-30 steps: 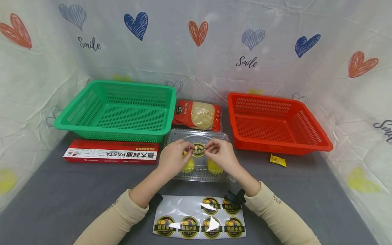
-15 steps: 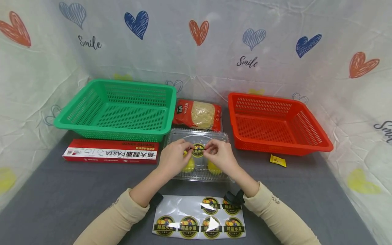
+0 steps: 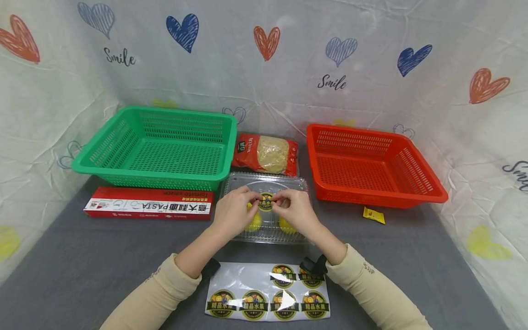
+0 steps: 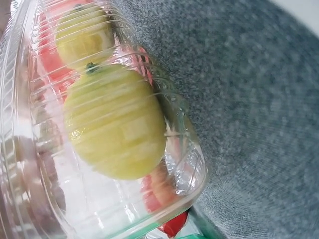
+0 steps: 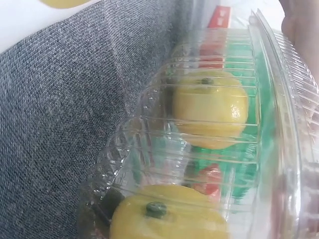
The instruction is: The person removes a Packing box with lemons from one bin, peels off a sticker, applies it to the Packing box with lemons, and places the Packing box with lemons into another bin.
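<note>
Nearest, in front of the clamshell box [image 3: 266, 208] on the grey bench [image 3: 412, 256]: a glossy sticker sheet [image 3: 268, 298] with round fruit labels, some spots already peeled bare. Above that sheet, both sleeves reaching forward to the box. On the box lid: left hand [image 3: 234, 214] and right hand [image 3: 294, 210], fingertips of each pinching opposite edges of one round sticker [image 3: 266, 201], laid on or just over the clear lid; contact with the lid not certain from the head view. Inside the box, seen close in the wrist views: two yellow citrus fruits [image 4: 114, 122] under ribbed clear plastic. Judged handling: sticker feather-light, limp and tacky on the underside, prone to curl or wrinkle, so best held by the very rim on two opposite sides, as now, and pressed down from the middle outward. Box thin, springy and slick, likely to flex and dent under hard pressure; fruits giving it some weight and support from below. Left of the box: a long red pasta carton [image 3: 149, 208] lying flat. Right of the box, well apart: a small yellow sachet [image 3: 374, 215]. Behind the box, touching or nearly so: a red noodle packet [image 3: 266, 155]. Farther back, left of the box: a green basket [image 3: 156, 120]; right of it: a red basket [image 3: 420, 195]. Beyond all: a white sheet with hearts [image 3: 264, 55].
</note>
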A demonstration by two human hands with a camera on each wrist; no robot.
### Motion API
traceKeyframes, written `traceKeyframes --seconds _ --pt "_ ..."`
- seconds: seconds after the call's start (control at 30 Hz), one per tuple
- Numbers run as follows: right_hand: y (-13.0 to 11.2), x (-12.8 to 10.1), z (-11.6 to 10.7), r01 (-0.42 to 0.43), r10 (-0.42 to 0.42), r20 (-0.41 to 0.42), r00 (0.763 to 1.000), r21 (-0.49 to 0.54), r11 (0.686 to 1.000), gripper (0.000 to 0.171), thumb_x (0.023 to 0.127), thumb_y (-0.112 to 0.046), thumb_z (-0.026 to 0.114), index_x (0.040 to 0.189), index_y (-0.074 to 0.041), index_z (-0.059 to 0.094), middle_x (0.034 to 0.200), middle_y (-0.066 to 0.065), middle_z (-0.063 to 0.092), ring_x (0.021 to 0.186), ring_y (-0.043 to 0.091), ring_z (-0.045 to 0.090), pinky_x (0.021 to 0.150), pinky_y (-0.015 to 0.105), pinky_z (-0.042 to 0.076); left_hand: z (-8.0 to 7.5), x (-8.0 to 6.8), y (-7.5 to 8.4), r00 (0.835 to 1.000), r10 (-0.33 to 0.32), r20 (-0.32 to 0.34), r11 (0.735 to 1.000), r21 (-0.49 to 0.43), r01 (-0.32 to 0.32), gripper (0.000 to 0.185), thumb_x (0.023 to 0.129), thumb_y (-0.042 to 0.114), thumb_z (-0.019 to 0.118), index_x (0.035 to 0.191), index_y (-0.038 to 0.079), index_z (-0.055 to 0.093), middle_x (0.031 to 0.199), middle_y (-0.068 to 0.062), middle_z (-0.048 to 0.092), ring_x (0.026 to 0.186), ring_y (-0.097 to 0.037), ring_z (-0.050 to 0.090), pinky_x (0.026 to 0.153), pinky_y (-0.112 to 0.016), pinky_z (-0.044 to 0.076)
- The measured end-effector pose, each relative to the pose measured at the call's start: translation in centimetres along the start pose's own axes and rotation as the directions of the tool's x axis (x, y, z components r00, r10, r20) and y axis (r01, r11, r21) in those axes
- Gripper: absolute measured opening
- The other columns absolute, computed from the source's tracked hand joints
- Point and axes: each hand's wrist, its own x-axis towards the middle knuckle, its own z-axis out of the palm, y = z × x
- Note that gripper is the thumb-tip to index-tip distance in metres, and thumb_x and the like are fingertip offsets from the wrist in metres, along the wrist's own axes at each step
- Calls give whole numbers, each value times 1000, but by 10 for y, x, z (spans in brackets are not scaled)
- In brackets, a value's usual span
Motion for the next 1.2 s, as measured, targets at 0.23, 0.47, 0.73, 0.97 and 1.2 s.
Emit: traceKeyframes --seconds 0.23,0.47,0.73,0.97,1.2 --pt "0 1 1 27 -27 -4 1000 -16 1000 5 78 -5 68 81 -6 71 59 -4 55 50 8 48 47 23 42 0 0 0 1000 -2 10 1000 0 2 12 81 19 68 91 17 73 74 4 56 59 -11 49 42 -21 35" --pt "2 0 0 8 -8 7 1000 -12 1000 6 78 -7 69 83 -7 72 66 -3 58 52 8 48 48 23 43 -1 0 0 1000 5 16 1000 -7 -5 16 78 25 71 92 18 72 73 5 53 57 -10 46 41 -21 34" --pt "2 -1 0 7 -7 4 1000 -30 1000 11 78 -9 70 88 -9 72 75 -2 61 49 7 46 47 23 41 0 -1 0 999 -17 33 1000 -12 17 25 76 34 73 96 18 72 71 5 51 56 -9 43 40 -22 33" --pt "2 0 -2 -9 10 4 1000 -11 1000 19 76 -11 73 95 -10 72 81 0 63 49 8 46 45 24 40 -2 -1 0 999 -29 46 999 -14 30 35 75 36 73 102 14 71 75 2 52 57 -9 43 42 -21 33" --pt "4 -2 -8 -41 36 38 999 128 991 23 77 -11 72 101 -10 69 83 2 64 50 13 49 40 25 37 -5 -4 -2 999 -26 -18 982 -187 22 32 78 26 72 106 11 68 81 2 53 64 -8 51 52 -21 42"
